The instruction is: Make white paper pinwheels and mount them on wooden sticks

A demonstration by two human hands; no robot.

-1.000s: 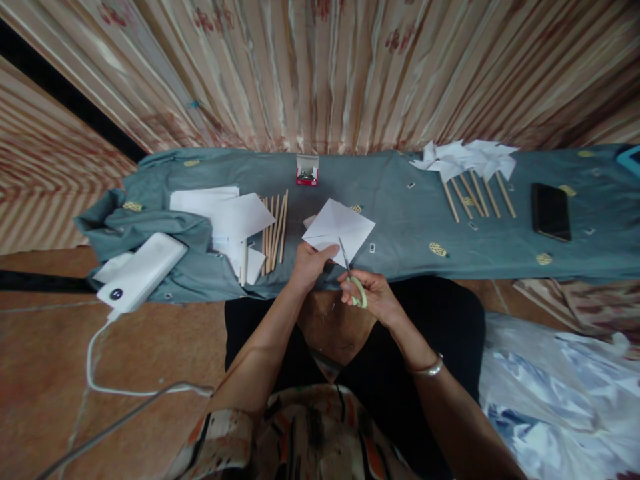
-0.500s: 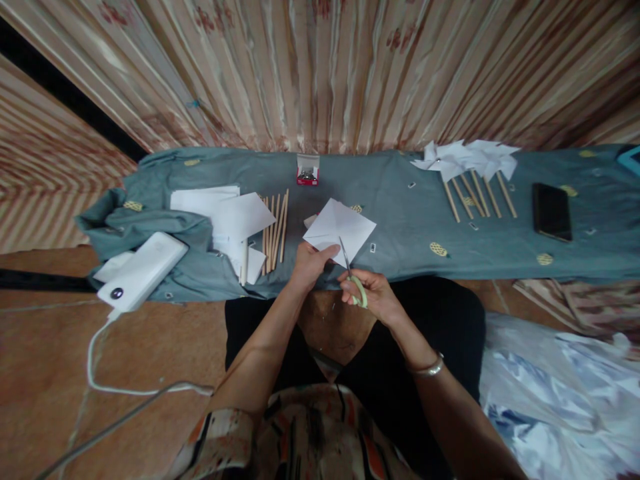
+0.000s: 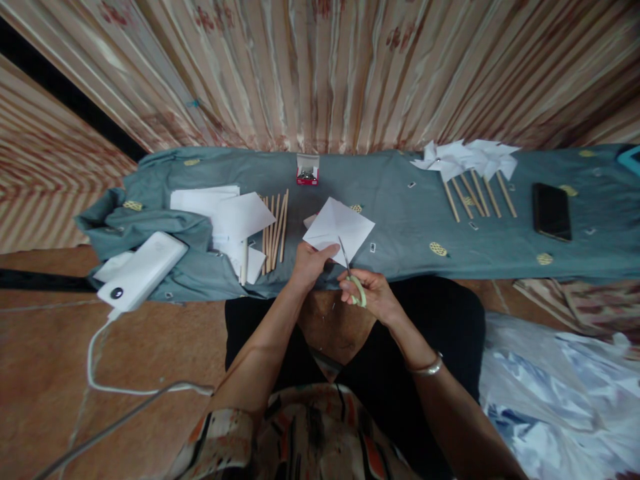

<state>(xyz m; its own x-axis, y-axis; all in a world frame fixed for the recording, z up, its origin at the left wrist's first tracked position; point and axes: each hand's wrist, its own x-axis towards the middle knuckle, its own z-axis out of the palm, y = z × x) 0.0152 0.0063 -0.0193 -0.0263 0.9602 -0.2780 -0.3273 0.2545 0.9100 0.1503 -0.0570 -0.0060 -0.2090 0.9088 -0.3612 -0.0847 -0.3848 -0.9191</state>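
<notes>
A white square of paper [image 3: 337, 223], turned with one corner toward me, is pinched at its near left edge by my left hand [image 3: 310, 265], thumb on top. My right hand [image 3: 373, 292] grips a pair of scissors [image 3: 358, 291] with pale green handles. The scissors' blades reach over the paper's near right part, their tip pointing toward its middle. A thin line runs in from the paper's left corner. Something small and pale lies partly hidden behind the paper's left side.
Wooden sticks [image 3: 276, 230] and white paper sheets [image 3: 210, 201] lie to the left, near a white power bank [image 3: 145, 270] with a cable. A small red box [image 3: 307, 175] stands behind. Paper pinwheels [image 3: 467, 160] on sticks and a black phone [image 3: 551, 211] lie right.
The paper and scissors have shifted very slightly to the left. Both hands keep their hold, and everything else stays where it was.
</notes>
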